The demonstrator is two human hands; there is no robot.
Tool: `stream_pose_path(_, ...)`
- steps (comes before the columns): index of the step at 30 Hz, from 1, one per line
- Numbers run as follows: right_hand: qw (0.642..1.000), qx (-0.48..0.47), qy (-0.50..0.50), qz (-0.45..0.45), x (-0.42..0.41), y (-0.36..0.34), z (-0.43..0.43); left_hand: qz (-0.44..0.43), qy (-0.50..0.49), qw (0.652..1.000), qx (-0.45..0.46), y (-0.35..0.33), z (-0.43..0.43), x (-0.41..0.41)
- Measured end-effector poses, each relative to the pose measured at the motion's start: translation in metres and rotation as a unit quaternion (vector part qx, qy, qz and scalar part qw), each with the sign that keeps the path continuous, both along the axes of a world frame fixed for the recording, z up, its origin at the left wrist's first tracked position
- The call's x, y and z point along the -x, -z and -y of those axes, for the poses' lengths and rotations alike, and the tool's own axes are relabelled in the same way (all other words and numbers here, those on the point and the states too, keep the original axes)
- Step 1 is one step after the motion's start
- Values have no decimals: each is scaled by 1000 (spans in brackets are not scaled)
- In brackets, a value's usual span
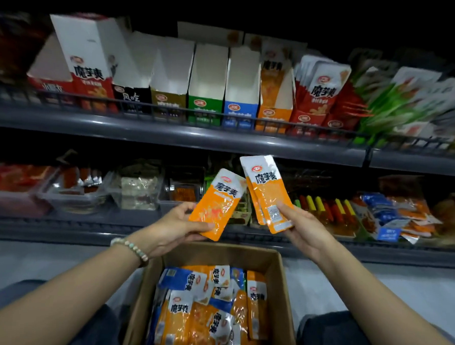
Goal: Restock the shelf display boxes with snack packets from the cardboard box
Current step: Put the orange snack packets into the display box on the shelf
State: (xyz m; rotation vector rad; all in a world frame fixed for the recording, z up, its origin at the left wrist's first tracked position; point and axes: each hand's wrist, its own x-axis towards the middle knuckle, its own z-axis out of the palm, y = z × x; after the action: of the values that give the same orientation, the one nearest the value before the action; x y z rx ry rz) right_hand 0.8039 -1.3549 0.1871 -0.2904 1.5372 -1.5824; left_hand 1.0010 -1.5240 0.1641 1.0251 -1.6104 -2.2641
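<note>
Orange display box (275,106) stands on the upper shelf (170,133) behind its wire rail (145,108); the cardboard box (277,279) of packets sits below. My left hand (172,227) pinches one orange packet (216,203), my right hand (306,228) grips a small stack (266,189), fingers curled

Behind the left hand (174,227) sit clear plastic trays (74,191) of red and pale wrapped goods. Beyond the right hand (306,228) stands a row of yellow, green and red stick-shaped wrappers (324,205), with a heap of blue and orange pouches (391,218) further right. A pale beaded bracelet (130,247) circles the left wrist. A dark grey metal shelf edge (170,133) runs above both hands.
</note>
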Motion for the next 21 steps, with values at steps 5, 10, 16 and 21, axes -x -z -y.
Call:
stream_pose_path(5,999,0,-51,-19,-29,4,15,-25,3,1000,-9,-12,-15,11)
stream_pose_path(10,996,13,-63,-68,-42,3,28,-85,-45,994,-52,-17,-23,23)
stream_pose_path(16,982,2,-68,-176,-44,-2,35,-80,-95,992,-15,-13,-24,32)
stream_pose_path(21,993,9,-86,-86,-43,2,39,-92,-69,990,-81,-14,-29,35)
